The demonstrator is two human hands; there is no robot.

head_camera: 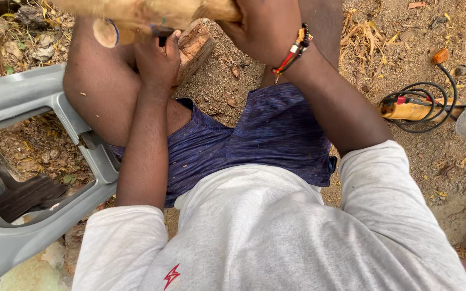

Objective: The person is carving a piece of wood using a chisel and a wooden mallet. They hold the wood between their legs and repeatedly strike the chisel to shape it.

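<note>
Grey short-sleeved T-shirt (265,237), small red lightning-bolt mark (171,276) low on its front. Blue-purple heathered shorts (265,134). 1 beaded bracelet (293,51) on right wrist: red, orange, black, white beads. Arms bare.

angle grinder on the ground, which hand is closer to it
Right. The right hand grips the wooden piece on the side toward the angle grinder; the left hand is farther away, beyond the knee.

Bare dirt (217,86) between the knees is open; grey chair (22,102) blocks left.
</note>
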